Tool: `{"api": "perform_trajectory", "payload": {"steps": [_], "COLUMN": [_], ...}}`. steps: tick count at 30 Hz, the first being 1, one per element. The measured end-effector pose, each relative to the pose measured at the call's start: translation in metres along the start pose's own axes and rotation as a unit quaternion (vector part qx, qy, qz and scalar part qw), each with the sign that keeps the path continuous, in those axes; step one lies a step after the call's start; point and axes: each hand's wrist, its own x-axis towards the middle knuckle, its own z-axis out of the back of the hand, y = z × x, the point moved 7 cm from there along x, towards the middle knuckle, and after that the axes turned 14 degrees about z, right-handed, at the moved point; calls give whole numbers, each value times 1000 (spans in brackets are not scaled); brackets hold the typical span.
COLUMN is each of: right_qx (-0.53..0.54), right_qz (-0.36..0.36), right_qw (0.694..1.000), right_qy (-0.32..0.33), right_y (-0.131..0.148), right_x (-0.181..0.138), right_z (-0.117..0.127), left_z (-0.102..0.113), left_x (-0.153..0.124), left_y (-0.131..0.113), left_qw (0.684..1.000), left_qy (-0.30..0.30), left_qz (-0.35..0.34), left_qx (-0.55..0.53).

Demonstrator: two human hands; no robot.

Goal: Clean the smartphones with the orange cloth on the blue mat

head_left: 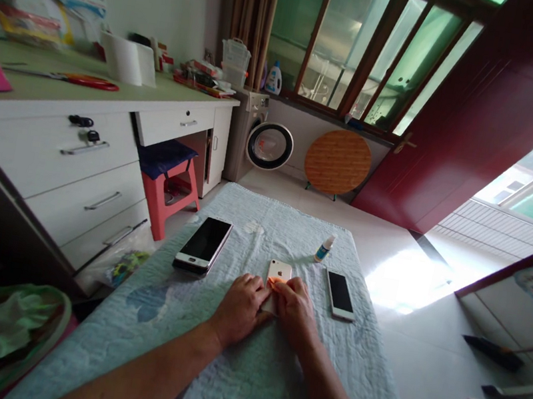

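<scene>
A light gold smartphone (pixel 280 268) lies back side up on the quilted cloth, its apple logo showing. My left hand (pixel 243 309) is closed around the phone's left edge. On the phone's back my right hand (pixel 297 309) pinches an orange cloth (pixel 276 283) and presses it down; part of the cloth is hidden under the fingers. To the left rests a stack of phones with a white-framed smartphone (pixel 204 241) on top. Right of my hands are a white smartphone (pixel 339 294), screen up, and a small spray bottle (pixel 324 248) standing upright.
The pale blue quilted cloth (pixel 227 382) covers the surface before me. On the left stand a white desk (pixel 50 158), a red stool (pixel 159 199) and a trash bin (pixel 62 322). Farther back are a washing machine (pixel 247 129), its door open, and a round wooden tabletop (pixel 338 162).
</scene>
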Motion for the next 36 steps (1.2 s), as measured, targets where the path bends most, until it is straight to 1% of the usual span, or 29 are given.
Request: {"api": "perform_trajectory", "payload": {"steps": [4, 6, 10, 15, 22, 29, 32, 36], "right_qx": [8, 0, -9, -44, -61, -52, -46, -46], "right_qz": [9, 6, 7, 5, 18, 8, 19, 17], "right_qw": [999, 999, 1000, 999, 997, 999, 998, 998], "right_qy": [42, 49, 23, -20, -35, 14, 39, 38], "right_y": [7, 7, 3, -4, -9, -1, 5, 2], "right_x": [-3, -4, -3, 3, 6, 3, -2, -4], "right_z": [2, 3, 5, 9, 5, 8, 9, 9], "left_z": [2, 2, 1, -4, -5, -5, -4, -4], "left_x": [-1, -1, -1, 1, 2, 3, 3, 3], "left_y": [-3, -4, -4, 1, 3, 3, 3, 4], "left_qw": [1000, 1000, 999, 999, 999, 998, 997, 998], "left_qy": [-8, -7, -3, 9, 14, 15, 14, 14], "left_qz": [-8, -11, -23, -15, -14, -9, -17, -16], "left_qx": [-12, -19, -32, -29, -39, -57, -74, -67]}}
